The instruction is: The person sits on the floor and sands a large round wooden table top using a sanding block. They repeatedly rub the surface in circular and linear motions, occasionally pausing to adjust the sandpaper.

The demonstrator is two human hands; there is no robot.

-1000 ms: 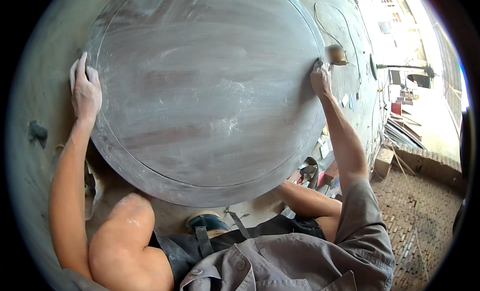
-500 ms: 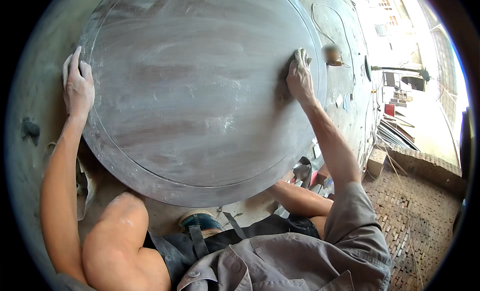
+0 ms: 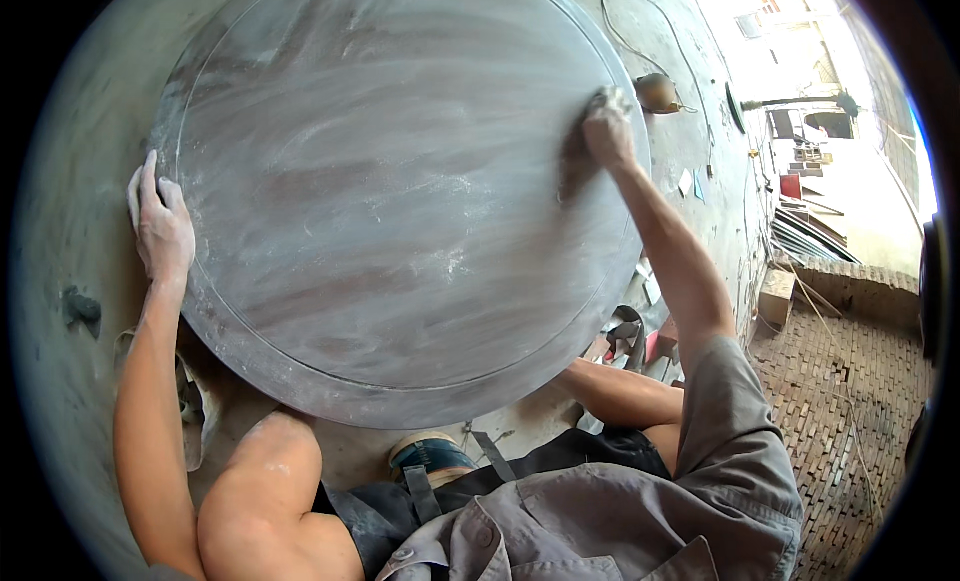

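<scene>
A large round grey-brown panel (image 3: 400, 221), like a tabletop, fills the middle, streaked with pale dust; a groove runs round near its edge. My left hand (image 3: 163, 226), whitened with dust, grips the panel's left rim, thumb and finger extended. Near the panel's right edge my right hand (image 3: 608, 131) is closed and presses on the surface. A dull grey piece shows at its fingertips, too covered to name. The panel's near edge lies above my knees.
Right of the panel are a round brown object (image 3: 657, 93) and a cord (image 3: 680, 56) on the grey floor. A dark lump (image 3: 82, 311) lies at left. Flat boards (image 3: 810, 236), a wooden block (image 3: 776, 297) and brick paving (image 3: 840, 401) are further right.
The whole view has turned slightly. My right hand has shifted a little outward toward the rim, its fingers now more curled. My left hand stays on the left rim.
</scene>
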